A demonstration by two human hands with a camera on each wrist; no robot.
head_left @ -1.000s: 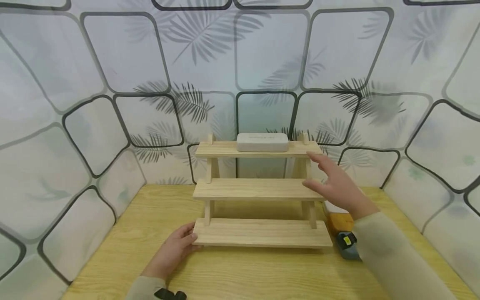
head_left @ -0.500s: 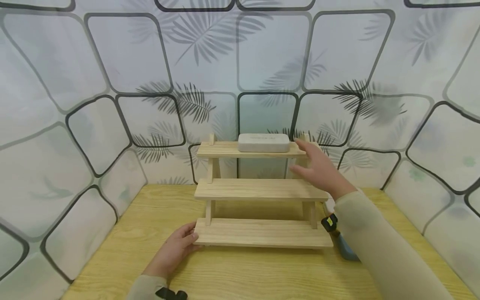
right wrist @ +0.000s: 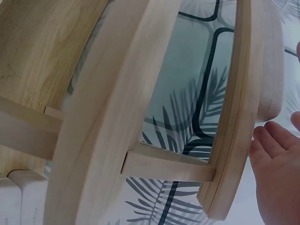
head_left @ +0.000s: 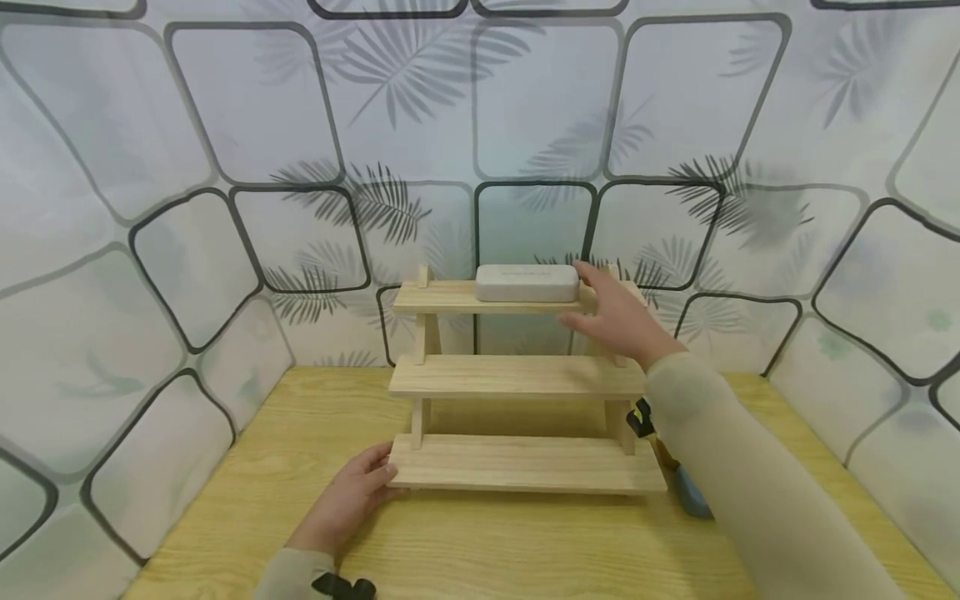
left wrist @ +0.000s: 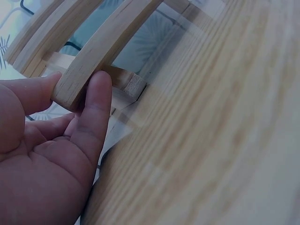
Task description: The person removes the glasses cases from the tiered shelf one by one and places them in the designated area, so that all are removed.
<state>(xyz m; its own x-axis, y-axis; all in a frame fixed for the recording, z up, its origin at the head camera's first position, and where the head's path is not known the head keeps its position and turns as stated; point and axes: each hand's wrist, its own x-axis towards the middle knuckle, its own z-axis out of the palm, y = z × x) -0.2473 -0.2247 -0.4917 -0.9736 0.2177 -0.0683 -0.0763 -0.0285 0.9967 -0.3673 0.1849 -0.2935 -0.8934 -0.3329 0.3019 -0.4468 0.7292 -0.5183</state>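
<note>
A three-tier wooden shelf stand [head_left: 517,377] stands on the table. On its top board rests a white oblong box with rounded corners [head_left: 527,284]. My left hand [head_left: 348,504] grips the left end of the lowest board, thumb on one face and fingers on the other, as the left wrist view [left wrist: 61,136] shows. Beside the right end of the white box is my right hand [head_left: 618,317], fingers extended and thumb apart, in front of the top board. In the right wrist view its fingertips [right wrist: 269,136] lie close to the box's end; whether they touch cannot be told.
Right of the stand, partly hidden by my right sleeve, lies a blue-grey object [head_left: 692,496] with an orange-brown one behind it. Pale boxes [right wrist: 26,194] show at the right wrist view's lower left. Patterned fabric [head_left: 405,100] surrounds the wooden table [head_left: 255,467].
My right hand has moved left along the top board, up to the white box's right end. The left hand keeps its grip on the lowest board.
</note>
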